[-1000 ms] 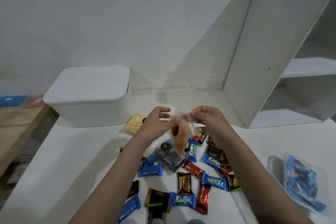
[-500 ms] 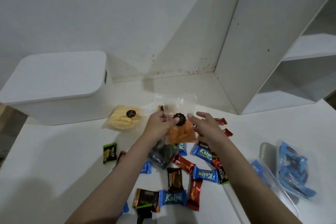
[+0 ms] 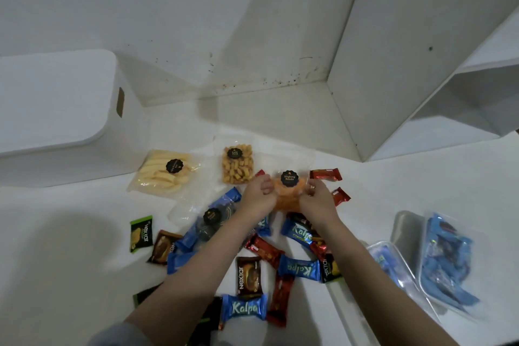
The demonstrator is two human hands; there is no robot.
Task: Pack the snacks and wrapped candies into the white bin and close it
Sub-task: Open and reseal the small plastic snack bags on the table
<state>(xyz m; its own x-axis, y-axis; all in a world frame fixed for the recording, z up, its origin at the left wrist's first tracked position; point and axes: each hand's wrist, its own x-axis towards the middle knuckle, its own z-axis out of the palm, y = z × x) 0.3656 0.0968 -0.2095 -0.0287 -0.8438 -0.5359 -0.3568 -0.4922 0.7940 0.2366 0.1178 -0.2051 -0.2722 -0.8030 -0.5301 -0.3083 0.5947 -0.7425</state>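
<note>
- White bin sits far left on the white table, lid on, partly cut by the frame edge; bare tabletop lies in front of it.
- Shelf unit walls off the right rear; a clear tray of blue wrappers lies near the right edge.
- Left hand and right hand each grip a side of the orange snack bag, just above the candy scatter.
- Yellow chip bag and puff bag lie beside the bin.
- Versus half a second ago: the bag sits lower, and the right hand now clasps it.
</note>
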